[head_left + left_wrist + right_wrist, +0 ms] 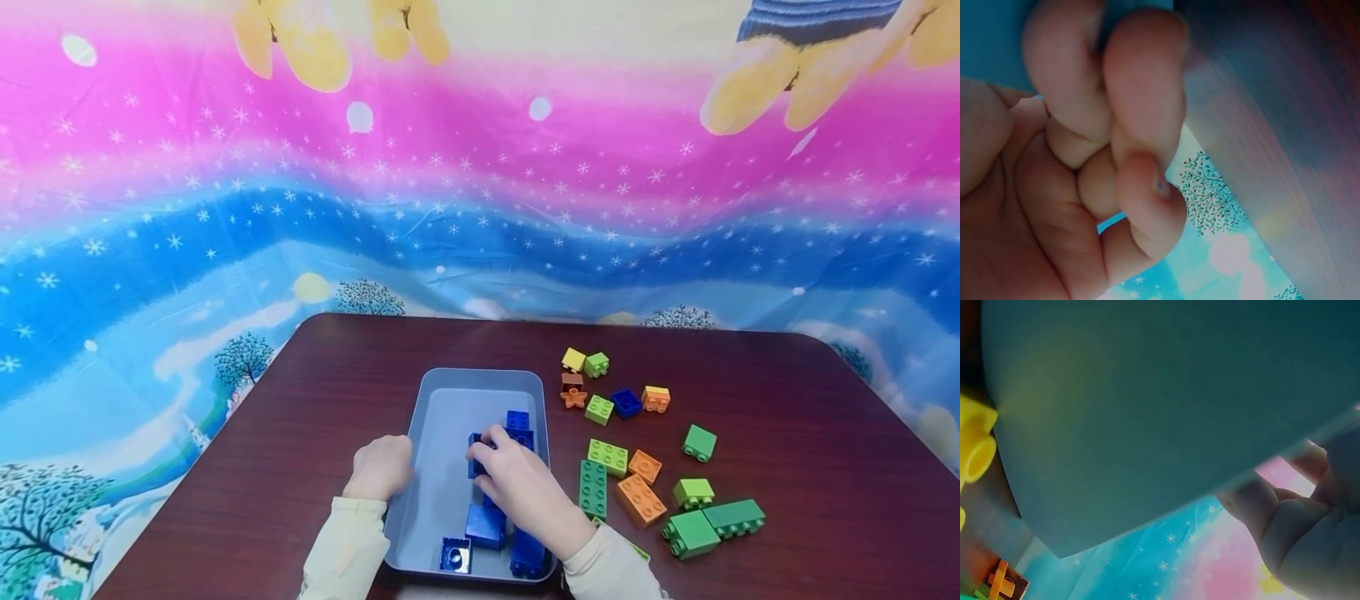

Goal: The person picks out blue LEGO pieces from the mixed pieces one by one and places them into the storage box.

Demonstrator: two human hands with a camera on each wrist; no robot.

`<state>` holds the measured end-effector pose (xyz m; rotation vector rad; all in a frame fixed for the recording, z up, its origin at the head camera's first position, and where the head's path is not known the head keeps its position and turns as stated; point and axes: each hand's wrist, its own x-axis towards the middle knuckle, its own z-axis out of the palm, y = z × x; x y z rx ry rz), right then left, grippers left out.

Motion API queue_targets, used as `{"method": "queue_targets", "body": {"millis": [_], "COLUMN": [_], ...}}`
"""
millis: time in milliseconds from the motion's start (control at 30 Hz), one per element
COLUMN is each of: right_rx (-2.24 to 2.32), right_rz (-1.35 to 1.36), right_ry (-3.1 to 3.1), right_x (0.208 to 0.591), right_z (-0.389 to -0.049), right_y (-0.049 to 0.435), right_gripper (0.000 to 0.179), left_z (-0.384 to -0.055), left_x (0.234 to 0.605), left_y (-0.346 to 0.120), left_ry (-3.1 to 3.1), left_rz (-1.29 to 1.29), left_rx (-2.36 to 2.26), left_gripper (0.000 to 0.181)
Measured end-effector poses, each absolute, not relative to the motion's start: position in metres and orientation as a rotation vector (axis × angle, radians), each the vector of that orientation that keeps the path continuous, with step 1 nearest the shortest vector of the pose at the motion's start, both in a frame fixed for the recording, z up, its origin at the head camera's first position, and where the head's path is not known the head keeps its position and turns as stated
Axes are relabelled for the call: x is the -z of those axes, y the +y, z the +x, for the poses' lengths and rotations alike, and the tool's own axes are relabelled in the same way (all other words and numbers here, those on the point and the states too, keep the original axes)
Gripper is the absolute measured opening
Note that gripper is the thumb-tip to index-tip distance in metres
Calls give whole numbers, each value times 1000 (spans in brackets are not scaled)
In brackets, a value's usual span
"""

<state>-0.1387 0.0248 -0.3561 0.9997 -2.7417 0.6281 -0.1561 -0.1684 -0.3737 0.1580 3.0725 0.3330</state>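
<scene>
A grey-blue tray (pixel 438 450) lies on the table with several dark blue bricks along its right side and front. My left hand (pixel 381 467) is at its left rim, fingers curled at the edge; the left wrist view shows the curled fingers (pixel 1144 81) against the tray wall (pixel 997 44). Over the tray, my right hand (pixel 525 487) holds a dark blue brick (pixel 474 468) between thumb and fingers. Beneath that hand lie a blue brick (pixel 486 527) and an upturned square one (pixel 455 555). In the right wrist view the tray's wall (pixel 1147 425) hides the fingertips.
Right of the tray, loose bricks are scattered: a long green brick (pixel 592 489), an orange brick (pixel 642 500), a lime brick (pixel 607 457), a blue brick (pixel 626 403) and a yellow one (pixel 573 360). A printed cloth (pixel 480 167) hangs behind the table (pixel 337 358).
</scene>
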Motion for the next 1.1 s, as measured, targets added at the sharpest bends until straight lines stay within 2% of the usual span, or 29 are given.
{"method": "queue_targets", "body": {"millis": [633,867,1100], "right_rx": [-499,-471,-421], "right_rz": [1120,1143,1219], "right_ry": [-2712,-2699,-2648], "right_x": [360,363,368], "right_z": [-136,-136,-136], "right_y": [19,18,15], "right_gripper": [22,20,15], "left_z": [-157,-156,-156], "left_x": [375,375,375], "left_y": [-169,-170,-168], "left_ry": [3062,3066,3069], "left_rz": [159,167,161], "left_rx": [-341,-355,-329], "left_gripper": [28,32,28]}}
